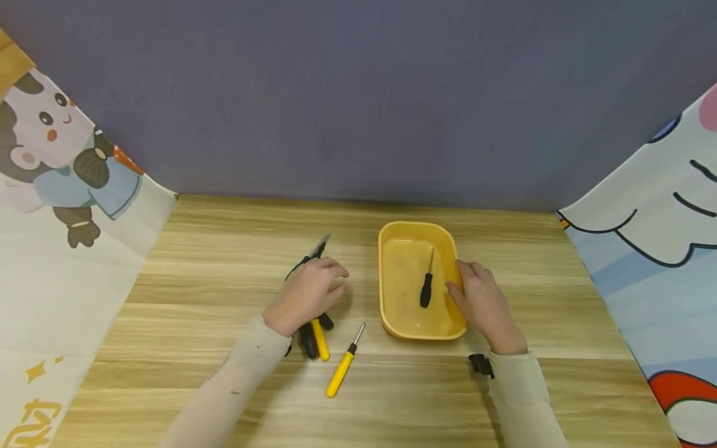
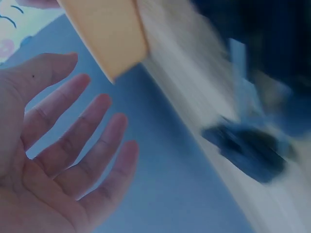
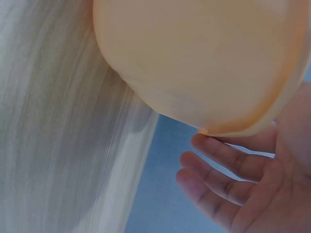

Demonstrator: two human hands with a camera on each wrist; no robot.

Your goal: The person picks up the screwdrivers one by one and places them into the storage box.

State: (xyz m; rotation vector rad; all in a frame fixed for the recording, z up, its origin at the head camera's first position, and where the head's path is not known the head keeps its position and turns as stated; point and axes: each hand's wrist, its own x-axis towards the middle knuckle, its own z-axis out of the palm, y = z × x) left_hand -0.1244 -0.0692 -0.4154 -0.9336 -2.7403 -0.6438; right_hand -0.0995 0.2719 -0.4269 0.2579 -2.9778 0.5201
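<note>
My right hand (image 1: 486,305) holds the right side of a yellow plastic bin (image 1: 382,280), its thumb over the rim. In the right wrist view, the fingers (image 3: 218,182) lie along the bin's outer side. A black-handled screwdriver (image 1: 426,291) lies inside the bin. Left of it, my left hand (image 1: 307,294) hovers over a cluster of tools with loosely spread fingers and an empty palm (image 2: 43,194). From under that hand show a yellow handle (image 1: 320,341), a black handle (image 1: 307,341) and metal tips; the rest is hidden. A yellow-handled screwdriver (image 1: 340,374) lies apart.
All of this stands on a wood-grain table (image 1: 414,398). A grey-blue panel (image 1: 358,106) rises along its back edge, and printed cartoon sheets flank both sides. A small black object (image 1: 480,364) is at the right sleeve's cuff.
</note>
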